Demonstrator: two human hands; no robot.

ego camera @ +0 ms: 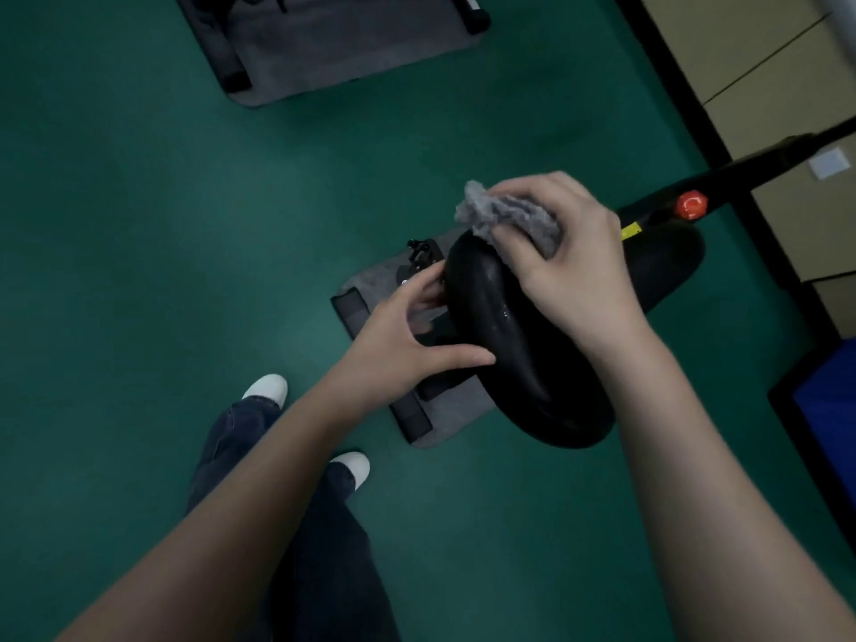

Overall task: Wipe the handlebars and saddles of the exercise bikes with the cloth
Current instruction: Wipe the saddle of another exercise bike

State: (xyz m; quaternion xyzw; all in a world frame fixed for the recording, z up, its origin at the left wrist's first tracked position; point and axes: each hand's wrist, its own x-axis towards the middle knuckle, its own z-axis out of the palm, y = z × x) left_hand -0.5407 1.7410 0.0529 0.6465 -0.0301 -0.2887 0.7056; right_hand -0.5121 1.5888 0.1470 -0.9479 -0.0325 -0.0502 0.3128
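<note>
A black padded saddle of an exercise bike fills the middle of the view, with wet streaks on its top. My right hand grips a crumpled grey cloth and presses it on the saddle's far end. My left hand holds the saddle's left edge, thumb on top and fingers curled under the rim. The bike frame with a red knob runs off to the upper right.
Green floor all round. A grey mat lies under this bike, with a black base bar on it. A second bike's mat and base sit at the top. A beige wall with black skirting is at the right, a blue object below it. My legs and white shoes stand at lower left.
</note>
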